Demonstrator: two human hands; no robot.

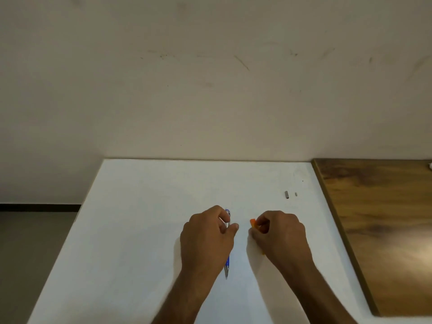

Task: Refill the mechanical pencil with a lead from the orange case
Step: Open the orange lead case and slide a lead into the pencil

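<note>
So from my feed, starting on the left: my left hand point(207, 239) is down on the white desk point(140, 230), palm facing down, fingers curled around the mechanical pencil point(227, 265), with the thumb tip sticking out to the right. The pencil is blue and silver; it runs roughly straight toward me, its cap end poking out past the fingers and its metal tip showing below the wrist, and the middle is hidden under the hand. Just to the right, with a small gap of bare desk between the two hands, my right hand point(280, 237) is also knuckles-up and pinching the orange case point(253, 224). I can only see one corner of the case by the fingertips and a sliver of orange under the palm, so can't tell whether it's open. Count: one pencil, one case, and two tiny grey bits point(286, 194) lying near each other further back on the right, well apart from the hands. Past the desk's right edge there's a brown wooden surface point(378, 230), and a plain scuffed wall point(210, 78) behind it all.
</note>
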